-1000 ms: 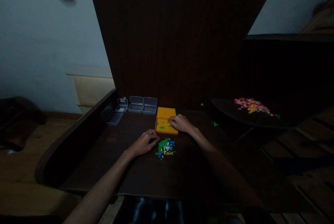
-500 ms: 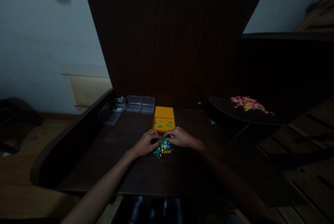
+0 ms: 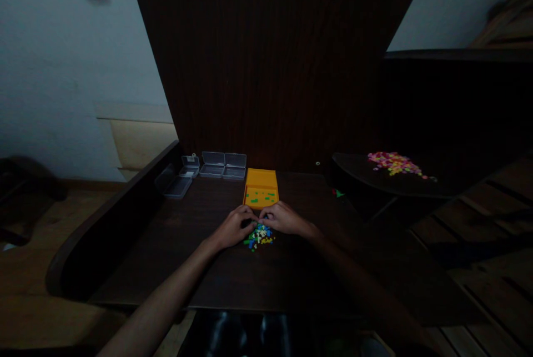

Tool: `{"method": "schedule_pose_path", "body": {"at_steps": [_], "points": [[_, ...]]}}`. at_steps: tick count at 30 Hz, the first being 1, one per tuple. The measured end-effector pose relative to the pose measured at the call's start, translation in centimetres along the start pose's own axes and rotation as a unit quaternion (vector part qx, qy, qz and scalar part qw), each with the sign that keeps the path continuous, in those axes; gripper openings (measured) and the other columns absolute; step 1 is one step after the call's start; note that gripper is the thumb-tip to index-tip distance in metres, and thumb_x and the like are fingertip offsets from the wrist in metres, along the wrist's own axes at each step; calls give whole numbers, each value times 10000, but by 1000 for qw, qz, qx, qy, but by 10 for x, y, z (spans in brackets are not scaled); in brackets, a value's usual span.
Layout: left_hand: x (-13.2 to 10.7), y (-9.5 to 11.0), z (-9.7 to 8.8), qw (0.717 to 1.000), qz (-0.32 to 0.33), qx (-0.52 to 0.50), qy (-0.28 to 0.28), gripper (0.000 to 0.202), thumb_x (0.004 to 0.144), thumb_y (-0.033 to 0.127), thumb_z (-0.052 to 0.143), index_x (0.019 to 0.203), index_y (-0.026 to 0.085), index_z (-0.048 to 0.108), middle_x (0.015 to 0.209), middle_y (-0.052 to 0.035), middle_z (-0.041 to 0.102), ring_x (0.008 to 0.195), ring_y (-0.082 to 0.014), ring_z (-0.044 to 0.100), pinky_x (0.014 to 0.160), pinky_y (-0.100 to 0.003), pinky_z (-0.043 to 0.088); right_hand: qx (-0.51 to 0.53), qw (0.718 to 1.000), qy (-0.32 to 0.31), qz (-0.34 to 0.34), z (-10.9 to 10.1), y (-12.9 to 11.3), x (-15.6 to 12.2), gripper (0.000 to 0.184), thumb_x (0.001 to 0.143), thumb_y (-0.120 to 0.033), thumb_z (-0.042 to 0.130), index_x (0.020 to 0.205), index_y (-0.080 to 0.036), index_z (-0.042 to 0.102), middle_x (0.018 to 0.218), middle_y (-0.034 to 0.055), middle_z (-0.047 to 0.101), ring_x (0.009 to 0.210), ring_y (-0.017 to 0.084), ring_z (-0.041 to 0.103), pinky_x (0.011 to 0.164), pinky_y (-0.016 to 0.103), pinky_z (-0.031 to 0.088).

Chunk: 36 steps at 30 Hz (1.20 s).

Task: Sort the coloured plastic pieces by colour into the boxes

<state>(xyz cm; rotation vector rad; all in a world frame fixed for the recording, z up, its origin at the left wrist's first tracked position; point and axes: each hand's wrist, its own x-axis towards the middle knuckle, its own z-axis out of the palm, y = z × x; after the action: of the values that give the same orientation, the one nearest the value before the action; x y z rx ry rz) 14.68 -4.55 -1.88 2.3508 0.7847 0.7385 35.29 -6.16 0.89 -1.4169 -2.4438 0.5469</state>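
A small pile of mixed plastic pieces, green, blue, white and yellow, lies on the dark wooden desk. My left hand is at the pile's upper left edge, its thumb and fingers curled together. At the upper right edge, my right hand has its fingertips pinched close to the left ones. Whatever is between the fingertips is too small and dark to make out. Just beyond the hands stands an open yellow box with several green pieces scattered in its near half.
Clear plastic boxes with open lids stand along the back left, one nearer box beside the raised side panel. On a rounded shelf at right lies a heap of pink and yellow pieces. A small green and red item lies below it.
My right hand has shifted slightly left, bringing its fingertips closer to my left hand's over the pile. The left hand has barely moved, and the view has tilted a little.
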Motion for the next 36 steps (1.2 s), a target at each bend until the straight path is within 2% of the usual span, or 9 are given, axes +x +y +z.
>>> {"method": "schedule_pose_path", "body": {"at_steps": [7, 14, 19, 23, 30, 36], "points": [[1, 1, -2, 1000, -10, -23, 5, 142, 857, 230, 586, 903, 188, 714, 897, -51, 673, 890, -173, 611, 840, -290, 470, -5, 1000, -6, 19, 0, -5, 1, 169, 845, -258, 617, 931, -188, 744, 752, 21, 710, 659, 129, 599, 638, 221, 393], [2, 3, -2, 999, -31, -27, 10, 114, 829, 191, 607, 877, 173, 709, 879, -51, 704, 854, -175, 625, 812, -293, 471, -12, 1000, -3, 20, -1, -6, 2, 184, 817, -191, 604, 929, -193, 751, 701, 3, 688, 598, 111, 554, 596, 213, 366], [2, 4, -2, 999, -31, -33, 24, 88, 818, 181, 611, 848, 165, 691, 852, -47, 701, 840, -172, 622, 800, -286, 468, -2, 1000, -2, 27, -2, -7, 1, 175, 802, -235, 649, 933, -184, 752, 686, 3, 672, 580, 103, 533, 575, 208, 353], [2, 6, -2, 997, -49, -43, 35, 114, 803, 191, 617, 894, 159, 677, 843, -40, 685, 768, -154, 595, 723, -256, 467, 13, 1000, -2, 6, 2, -4, 2, 164, 812, -240, 647, 913, -167, 754, 696, 12, 675, 564, 97, 518, 567, 207, 348], [1, 7, -2, 996, -47, -58, 43, 106, 785, 184, 624, 874, 161, 677, 833, -33, 686, 719, -138, 564, 678, -235, 452, 42, 999, 16, -14, 4, 0, 2, 135, 796, -186, 634, 860, -160, 750, 679, 13, 668, 552, 97, 512, 551, 205, 345], [2, 4, -2, 993, -47, -87, 71, 144, 772, 174, 620, 897, 148, 687, 826, -38, 697, 718, -132, 594, 693, -238, 479, 86, 995, 55, -4, -1, 9, 4, 100, 741, -139, 643, 805, -136, 720, 579, -24, 595, 508, 80, 474, 507, 184, 328]]}}
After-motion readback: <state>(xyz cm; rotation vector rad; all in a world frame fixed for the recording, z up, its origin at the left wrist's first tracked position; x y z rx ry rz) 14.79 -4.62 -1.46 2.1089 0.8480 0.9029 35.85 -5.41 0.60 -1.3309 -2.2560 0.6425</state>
